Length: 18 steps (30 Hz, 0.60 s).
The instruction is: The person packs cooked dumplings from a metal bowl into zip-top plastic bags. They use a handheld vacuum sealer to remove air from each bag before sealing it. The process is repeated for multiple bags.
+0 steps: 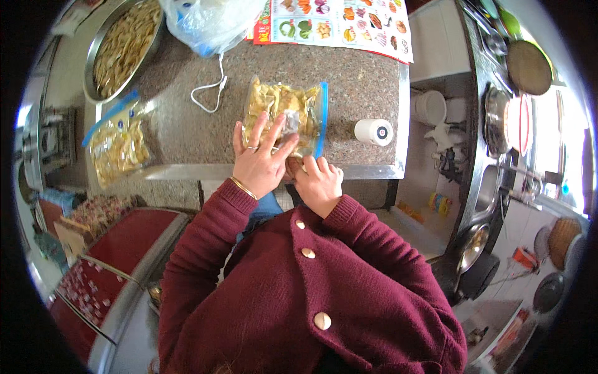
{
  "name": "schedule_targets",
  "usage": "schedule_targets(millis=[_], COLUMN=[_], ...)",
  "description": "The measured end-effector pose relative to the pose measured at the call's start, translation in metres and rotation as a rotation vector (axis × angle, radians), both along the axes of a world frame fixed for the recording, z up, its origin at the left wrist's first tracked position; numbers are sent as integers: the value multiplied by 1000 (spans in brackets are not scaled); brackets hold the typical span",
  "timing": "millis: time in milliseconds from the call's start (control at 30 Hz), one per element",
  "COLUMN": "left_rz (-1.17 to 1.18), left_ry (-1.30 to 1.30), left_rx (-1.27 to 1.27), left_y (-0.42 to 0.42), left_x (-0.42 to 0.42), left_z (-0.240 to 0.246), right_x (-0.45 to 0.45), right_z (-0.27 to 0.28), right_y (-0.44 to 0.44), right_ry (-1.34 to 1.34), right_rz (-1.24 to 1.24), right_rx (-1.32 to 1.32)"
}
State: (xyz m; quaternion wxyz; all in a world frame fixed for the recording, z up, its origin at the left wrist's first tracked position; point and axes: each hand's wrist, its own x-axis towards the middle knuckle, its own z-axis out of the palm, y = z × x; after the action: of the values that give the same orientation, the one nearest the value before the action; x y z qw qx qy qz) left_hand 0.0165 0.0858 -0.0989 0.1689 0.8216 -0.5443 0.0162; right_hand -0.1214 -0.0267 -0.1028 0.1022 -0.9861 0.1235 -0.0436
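Observation:
A clear zip bag filled with yellowish-brown dried slices lies on the speckled stone countertop before me. Its blue zip strip runs along the right side. My left hand rests flat on the bag with fingers spread, a ring and a bracelet showing. At the bag's near right corner, my right hand has its fingers curled down by the counter edge. A pale edge shows beside its fingers; what it grips is hidden. A white cylindrical device with a black round button lies on its side to the right.
Another filled zip bag lies at the left edge, beneath a metal basin of similar slices. Behind are a blue-white plastic bag, a white cable and a printed flyer. A metal strip edges the counter.

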Motion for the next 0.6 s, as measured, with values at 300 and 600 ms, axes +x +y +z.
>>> schedule_targets(millis=[300, 600], left_rz=[-123, -123], left_ry=[91, 45], left_rx=[57, 12], left_y=[-3, -5], left_x=[16, 17], left_z=[-2, -9], right_x=[-15, 6], right_z=[6, 4], right_y=[30, 40], right_ry=[-21, -145], right_rz=[-243, -447], right_rx=[-50, 72])
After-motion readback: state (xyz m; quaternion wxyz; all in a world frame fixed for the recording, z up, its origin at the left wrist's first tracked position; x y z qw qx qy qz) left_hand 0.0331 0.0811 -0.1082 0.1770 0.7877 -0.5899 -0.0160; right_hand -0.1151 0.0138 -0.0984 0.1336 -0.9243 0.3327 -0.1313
